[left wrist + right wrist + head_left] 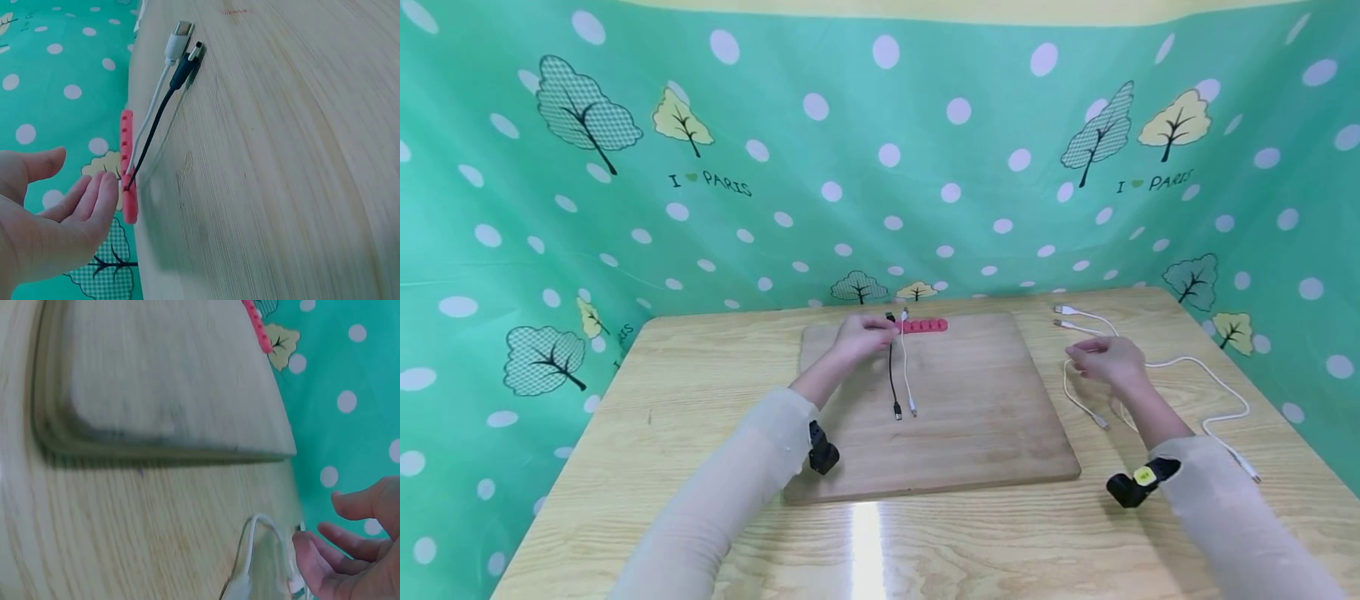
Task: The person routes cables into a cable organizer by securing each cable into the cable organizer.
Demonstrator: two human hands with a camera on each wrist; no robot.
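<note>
My left hand (865, 335) is at the left end of a red cable holder strip (931, 326). In the left wrist view, its thumb stands apart from the loosely bent fingers (107, 194), with nothing between them. A white cable (906, 367) and a black cable (891, 373) run through the strip's slots, their plugs lying towards the front. Over the table to the right, my right hand (1108, 362) is just above a short white cable (1082, 407). In the right wrist view, a bend of white cable (251, 540) lies near the parted thumb and fingers; contact cannot be told.
The strip lies at the back edge of a wooden board (970, 417) on a light wooden table (715, 400). More white cable (1225, 387) winds across the right side, with USB plugs (1062, 310) at the back. A green dotted cloth (887, 192) hangs behind.
</note>
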